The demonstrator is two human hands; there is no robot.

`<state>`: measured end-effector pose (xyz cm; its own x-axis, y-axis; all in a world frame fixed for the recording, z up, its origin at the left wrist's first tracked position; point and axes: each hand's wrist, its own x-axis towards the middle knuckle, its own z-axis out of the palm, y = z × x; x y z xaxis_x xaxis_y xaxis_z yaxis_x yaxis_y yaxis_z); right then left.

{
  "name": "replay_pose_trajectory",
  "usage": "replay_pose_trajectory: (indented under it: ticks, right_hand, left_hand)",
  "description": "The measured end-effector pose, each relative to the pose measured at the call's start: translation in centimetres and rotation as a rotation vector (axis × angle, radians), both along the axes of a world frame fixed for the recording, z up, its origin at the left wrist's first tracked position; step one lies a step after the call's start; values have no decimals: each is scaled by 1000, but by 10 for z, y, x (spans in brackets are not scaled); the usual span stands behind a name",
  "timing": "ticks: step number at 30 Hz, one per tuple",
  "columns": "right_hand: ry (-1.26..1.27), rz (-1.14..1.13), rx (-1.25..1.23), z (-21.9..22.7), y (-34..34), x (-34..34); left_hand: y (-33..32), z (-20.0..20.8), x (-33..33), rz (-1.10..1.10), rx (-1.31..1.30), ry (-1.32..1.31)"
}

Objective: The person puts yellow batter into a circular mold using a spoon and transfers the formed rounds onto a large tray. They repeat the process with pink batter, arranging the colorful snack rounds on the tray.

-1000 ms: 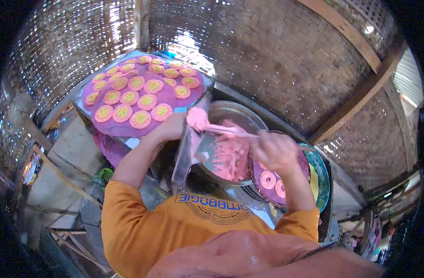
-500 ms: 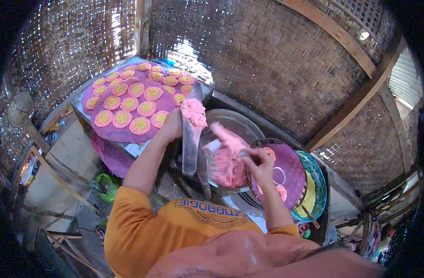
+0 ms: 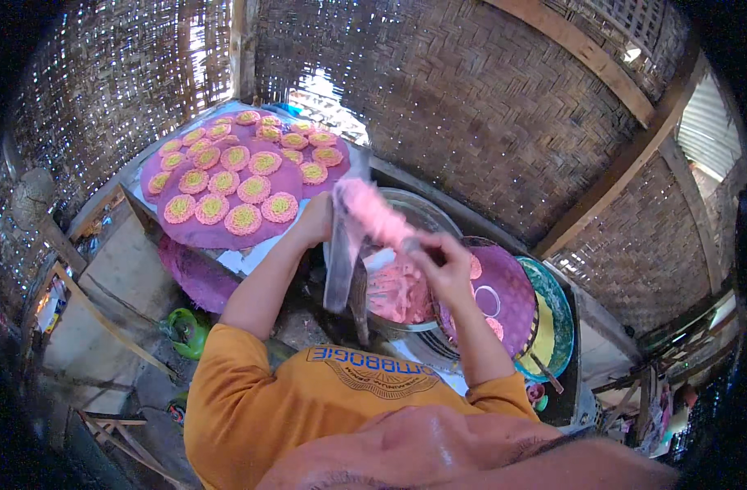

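Observation:
My left hand (image 3: 316, 219) is closed around the upper part of a long grey tool (image 3: 338, 282) with two bars that part toward the bottom. Soft pink dough (image 3: 372, 211) lies at the tool's top and stretches toward my right hand (image 3: 440, 263). That hand's fingers are pinched on a dough-coated implement, blurred and mostly covered, so its kind is unclear. Beneath them a round metal basin (image 3: 426, 204) holds more pink dough (image 3: 400, 290) and a white piece (image 3: 379, 261).
At left, pink-and-yellow flower-shaped dough rounds (image 3: 253, 189) lie on purple sheets (image 3: 218, 237). Right of the basin is a purple-covered round tray (image 3: 504, 269) with a white ring (image 3: 488, 300), beside a green basin (image 3: 560, 306) of yellow dough (image 3: 541, 331). A woven wall (image 3: 439, 106) stands behind.
My right hand has moved slightly up and left, bringing the dough-coated implement against the dough at the grey tool's top. My left hand still holds the tool, which has shifted little.

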<state>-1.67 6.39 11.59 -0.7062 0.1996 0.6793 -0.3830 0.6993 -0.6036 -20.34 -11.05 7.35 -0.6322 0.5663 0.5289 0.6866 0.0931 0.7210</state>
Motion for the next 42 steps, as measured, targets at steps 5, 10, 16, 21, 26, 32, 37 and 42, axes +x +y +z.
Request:
replay_pose_trajectory:
  ticks: [5,10,16,21,26,32,37,42]
  right_hand:
    - [218,-228,315,-6,1,-20]
    - [-27,120,51,-15,-7,3]
    - [-469,-165,-42,-40,36,18]
    - [-298,-62,262,-86,36,14]
    - [-671,1179,-1339,8,-56,60]
    - [-513,1269,-1544,1,4,102]
    - [-310,415,-1042,45,52,144]
    - [-130,71,-102,46,83,163]
  left_hand:
    - [6,16,16,52,-323,81]
    - [-8,-21,-6,53,-200,276]
    - [-53,29,18,-137,453,-537]
    - [-65,41,19,-849,907,-544]
    - [-6,56,52,-1123,1114,-564]
    - [32,57,85,-650,618,-763]
    - [60,31,130,-584,-1,-141]
    - [98,38,163,-292,-87,91]
